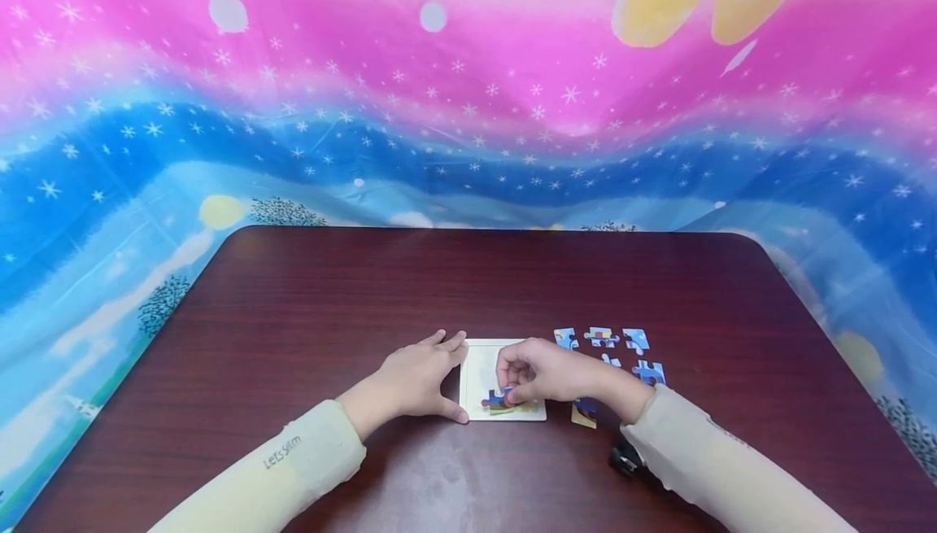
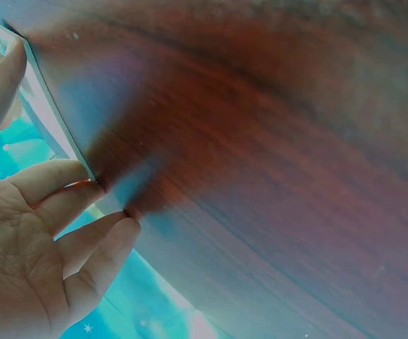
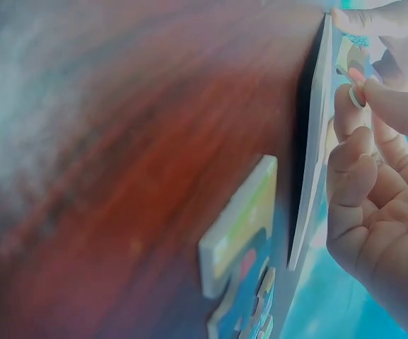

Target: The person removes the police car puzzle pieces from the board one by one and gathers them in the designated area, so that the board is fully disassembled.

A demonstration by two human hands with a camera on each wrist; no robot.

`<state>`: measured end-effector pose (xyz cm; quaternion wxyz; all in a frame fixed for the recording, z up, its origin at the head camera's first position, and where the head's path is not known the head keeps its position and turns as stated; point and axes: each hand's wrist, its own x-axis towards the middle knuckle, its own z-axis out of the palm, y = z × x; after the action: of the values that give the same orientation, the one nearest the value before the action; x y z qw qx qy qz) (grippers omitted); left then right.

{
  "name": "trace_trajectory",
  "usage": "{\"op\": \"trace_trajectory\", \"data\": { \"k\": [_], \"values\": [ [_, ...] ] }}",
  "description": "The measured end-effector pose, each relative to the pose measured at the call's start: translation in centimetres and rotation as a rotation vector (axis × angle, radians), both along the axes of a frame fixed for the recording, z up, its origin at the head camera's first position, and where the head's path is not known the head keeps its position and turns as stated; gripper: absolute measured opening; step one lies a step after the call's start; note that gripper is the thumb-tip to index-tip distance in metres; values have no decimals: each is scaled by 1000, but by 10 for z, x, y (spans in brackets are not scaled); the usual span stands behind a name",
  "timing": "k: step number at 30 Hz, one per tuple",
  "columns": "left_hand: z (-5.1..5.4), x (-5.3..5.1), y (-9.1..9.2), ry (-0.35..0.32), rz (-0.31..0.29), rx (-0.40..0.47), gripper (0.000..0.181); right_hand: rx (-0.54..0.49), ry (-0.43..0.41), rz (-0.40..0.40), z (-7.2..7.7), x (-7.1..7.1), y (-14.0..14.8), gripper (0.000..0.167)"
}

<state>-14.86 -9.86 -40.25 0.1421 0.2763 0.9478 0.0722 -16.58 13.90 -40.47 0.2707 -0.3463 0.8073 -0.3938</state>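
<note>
A shallow, pale puzzle board (image 1: pixel 474 378) lies near the front middle of the table. My left hand (image 1: pixel 416 374) touches its left side, thumb by the near corner and fingers spread by the far one; the left wrist view shows those fingers fairly straight against the board's edge (image 2: pixel 59 127). Over the board, my right hand (image 1: pixel 549 370) pinches a small blue jigsaw piece (image 1: pixel 494 399) with a red patch between thumb and index finger. The other right fingers curl inward in the right wrist view. Whether the held piece touches the board is hard to tell.
Several loose jigsaw pieces (image 1: pixel 602 337) lie right of the board, some partly behind the right hand and forearm. One yellow and blue piece (image 3: pixel 242 226) is nearest the front. A patterned cloth (image 1: pixel 468 142) hangs behind the dark wooden table (image 1: pixel 351 281).
</note>
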Motion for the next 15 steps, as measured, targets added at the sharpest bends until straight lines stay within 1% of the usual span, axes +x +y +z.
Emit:
{"op": "trace_trajectory", "data": {
  "k": [7, 11, 15],
  "values": [
    [1, 0, 1, 15, -7, -1, 99, -9, -1, 9, 1, 0, 6, 11],
    [1, 1, 2, 23, -12, -14, 99, -15, 12, 12, 3, 0, 11, 11],
    [0, 1, 2, 17, -7, -13, 99, -6, 29, 3, 6, 2, 18, 10]
  ]
}}
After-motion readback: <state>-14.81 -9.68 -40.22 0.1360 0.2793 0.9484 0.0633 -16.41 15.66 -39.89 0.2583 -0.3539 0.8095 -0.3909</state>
